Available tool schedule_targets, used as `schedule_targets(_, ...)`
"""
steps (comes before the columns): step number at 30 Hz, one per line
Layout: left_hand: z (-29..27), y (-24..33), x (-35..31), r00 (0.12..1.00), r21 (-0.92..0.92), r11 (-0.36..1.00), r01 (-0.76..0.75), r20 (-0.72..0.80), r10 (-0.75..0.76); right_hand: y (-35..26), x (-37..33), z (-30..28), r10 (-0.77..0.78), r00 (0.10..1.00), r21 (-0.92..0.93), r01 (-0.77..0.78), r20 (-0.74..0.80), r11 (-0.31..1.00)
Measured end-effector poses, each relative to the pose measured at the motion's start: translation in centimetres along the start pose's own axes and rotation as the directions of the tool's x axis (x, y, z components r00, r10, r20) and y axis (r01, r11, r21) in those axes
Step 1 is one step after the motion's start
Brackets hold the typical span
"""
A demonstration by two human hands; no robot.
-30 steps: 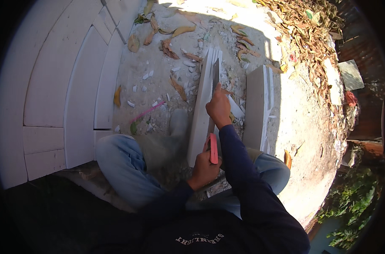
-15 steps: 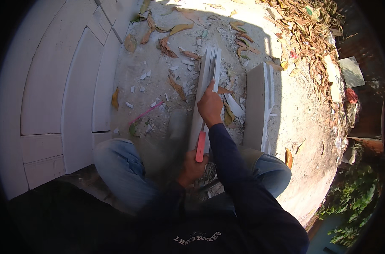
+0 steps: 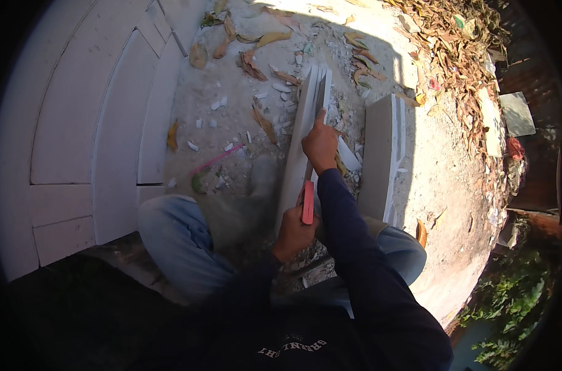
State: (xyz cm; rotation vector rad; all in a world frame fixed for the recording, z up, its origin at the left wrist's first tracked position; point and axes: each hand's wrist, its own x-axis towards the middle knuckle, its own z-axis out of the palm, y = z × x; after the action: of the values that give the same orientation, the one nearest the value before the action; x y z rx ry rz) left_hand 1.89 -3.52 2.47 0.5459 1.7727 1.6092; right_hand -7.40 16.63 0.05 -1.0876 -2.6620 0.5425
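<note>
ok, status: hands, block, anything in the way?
Left hand grips red saw handle; right hand forward, finger at the blade. White block: blade lengthwise along it. Second block to the right, apart; chips, leaves on ground alongside.

And there's a coral-red, blocky saw handle (image 3: 307,203), vivid against the long off-white block (image 3: 295,157)! Navy sleeves (image 3: 355,229), faded-blue denim trousers (image 3: 173,227), and (what a flash!) a thin hot-pink strip (image 3: 219,159) on pale grey dusty ground (image 3: 213,83). Brown-and-yellow dry leaves (image 3: 463,80), a leafy green plant (image 3: 517,306), whitish wall blocks (image 3: 64,145) patterned with dark joint lines!
</note>
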Motion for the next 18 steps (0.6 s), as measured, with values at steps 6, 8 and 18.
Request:
schedule_targets(6,0.6,0.9,-2.4,0.998,-0.007,1.0,0.016,-0.06,-0.016,0.1,-1.6,0.1,-0.106,0.994,-0.006,0.106,-0.032,0.994)
schedule_targets(8,-0.2,0.7,-5.0,0.992,0.001,0.997,-0.073,-0.104,0.073,-1.5,-6.2,-0.2,-0.077,0.997,-0.007,0.077,0.032,0.997)
schedule_targets(18,0.0,0.7,-4.9,0.996,-0.024,0.996,0.085,-0.025,-0.086,-2.0,-4.5,-1.2,0.035,0.987,-0.052,-0.027,0.157,0.998)
